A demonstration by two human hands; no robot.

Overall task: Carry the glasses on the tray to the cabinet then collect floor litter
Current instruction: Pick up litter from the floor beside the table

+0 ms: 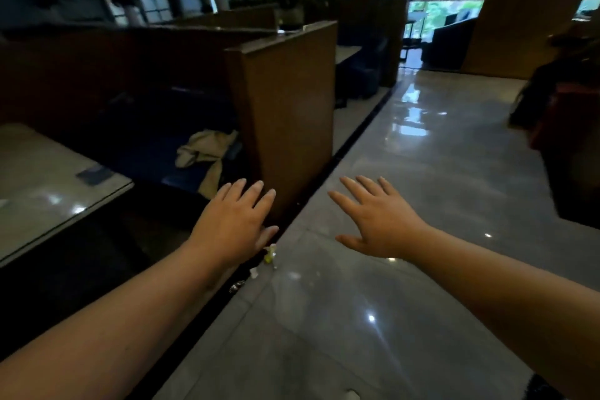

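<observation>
Both of my arms reach forward over a glossy grey floor. My left hand [234, 227] is flat, fingers spread, holding nothing. My right hand [376, 221] is likewise flat and empty, fingers apart. Small litter lies on the floor just below my left hand: a yellow-white scrap [270, 254], a small white scrap [254, 273] and a shiny bit [236, 286] at the dark strip along the booth. No tray, glasses or cabinet show in this view.
A wooden booth partition [289, 114] stands ahead of my left hand, with a blue seat and a beige cloth [207, 149] behind it. A glossy table [39, 191] is at left. The tiled aisle [422, 172] runs ahead; a dark blurred figure [565, 101] is at right.
</observation>
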